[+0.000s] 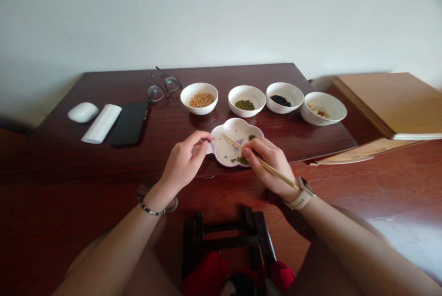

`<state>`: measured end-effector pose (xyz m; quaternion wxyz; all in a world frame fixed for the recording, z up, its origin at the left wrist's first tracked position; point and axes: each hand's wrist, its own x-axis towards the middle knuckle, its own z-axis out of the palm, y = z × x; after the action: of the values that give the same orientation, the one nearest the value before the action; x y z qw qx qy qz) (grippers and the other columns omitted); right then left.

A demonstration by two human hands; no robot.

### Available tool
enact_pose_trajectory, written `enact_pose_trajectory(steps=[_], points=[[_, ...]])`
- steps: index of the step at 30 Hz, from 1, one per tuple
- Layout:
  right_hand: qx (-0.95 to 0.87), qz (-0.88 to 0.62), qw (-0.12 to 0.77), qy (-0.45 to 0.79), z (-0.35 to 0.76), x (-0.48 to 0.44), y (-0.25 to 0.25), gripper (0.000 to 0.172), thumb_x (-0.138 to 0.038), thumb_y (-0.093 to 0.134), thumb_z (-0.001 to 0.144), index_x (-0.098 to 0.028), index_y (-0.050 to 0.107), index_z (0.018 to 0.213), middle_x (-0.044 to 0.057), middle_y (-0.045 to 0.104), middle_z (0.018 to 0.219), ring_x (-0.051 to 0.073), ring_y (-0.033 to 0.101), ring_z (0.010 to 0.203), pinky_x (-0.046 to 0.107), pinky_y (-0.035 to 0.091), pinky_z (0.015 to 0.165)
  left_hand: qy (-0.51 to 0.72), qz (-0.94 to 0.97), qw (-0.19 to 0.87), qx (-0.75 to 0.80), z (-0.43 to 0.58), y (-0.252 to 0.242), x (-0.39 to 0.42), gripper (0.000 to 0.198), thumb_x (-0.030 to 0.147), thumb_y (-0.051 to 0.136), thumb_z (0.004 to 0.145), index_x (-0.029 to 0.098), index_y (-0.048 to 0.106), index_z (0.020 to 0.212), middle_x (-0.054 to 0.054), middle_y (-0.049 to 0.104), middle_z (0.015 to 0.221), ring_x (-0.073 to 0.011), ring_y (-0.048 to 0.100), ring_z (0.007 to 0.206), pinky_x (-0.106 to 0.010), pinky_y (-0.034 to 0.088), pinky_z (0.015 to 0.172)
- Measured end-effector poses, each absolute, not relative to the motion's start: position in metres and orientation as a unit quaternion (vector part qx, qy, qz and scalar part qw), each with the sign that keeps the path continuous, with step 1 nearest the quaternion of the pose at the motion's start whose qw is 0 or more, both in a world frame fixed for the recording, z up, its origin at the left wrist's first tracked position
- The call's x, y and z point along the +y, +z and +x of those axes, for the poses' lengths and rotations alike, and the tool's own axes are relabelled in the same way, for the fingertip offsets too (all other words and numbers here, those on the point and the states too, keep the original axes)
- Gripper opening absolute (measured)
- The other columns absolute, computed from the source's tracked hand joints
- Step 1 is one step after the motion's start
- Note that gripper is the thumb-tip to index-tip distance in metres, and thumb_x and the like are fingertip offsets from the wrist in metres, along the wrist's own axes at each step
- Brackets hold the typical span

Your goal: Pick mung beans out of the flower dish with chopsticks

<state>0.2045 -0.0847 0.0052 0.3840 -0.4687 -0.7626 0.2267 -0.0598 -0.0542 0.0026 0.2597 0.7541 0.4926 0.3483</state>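
Note:
My right hand [271,165] is closed around a pair of wooden chopsticks [235,142], whose tips reach over a white flower-shaped dish [226,151] holding some green beans [242,160]. My left hand [184,162] pinches the left rim of that dish with its fingers curled. Behind the dish stands a row of white bowls: one with yellow beans [199,98], one with green beans [246,101], one with black beans [284,97], and one with a few pale and reddish pieces [323,108].
On the dark wooden table [165,125] lie glasses [164,86], a black phone [129,123], a white case [101,123] and a white mouse [83,112]. A light wooden board [390,98] lies to the right. A dark stool frame [229,236] sits below.

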Motion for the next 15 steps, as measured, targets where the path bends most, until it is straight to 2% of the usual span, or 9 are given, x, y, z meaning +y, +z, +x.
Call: enact_pose_trajectory(steps=[15], points=[[-0.767,-0.470,0.375,0.222,0.2046,-0.0844,0.0070,0.025,-0.034,0.053,0.113,-0.025,0.063,0.093,0.005,0.068,0.090,0.024,0.062,0.087,0.038,0.047,0.081,0.338,0.757,0.244,0.503,-0.0585,0.0040,-0.0551,0.026,0.033,0.052,0.111,0.024,0.073,0.122,-0.002,0.080,0.116,-0.0190,0.075,0.096,-0.030,0.053,0.084]])
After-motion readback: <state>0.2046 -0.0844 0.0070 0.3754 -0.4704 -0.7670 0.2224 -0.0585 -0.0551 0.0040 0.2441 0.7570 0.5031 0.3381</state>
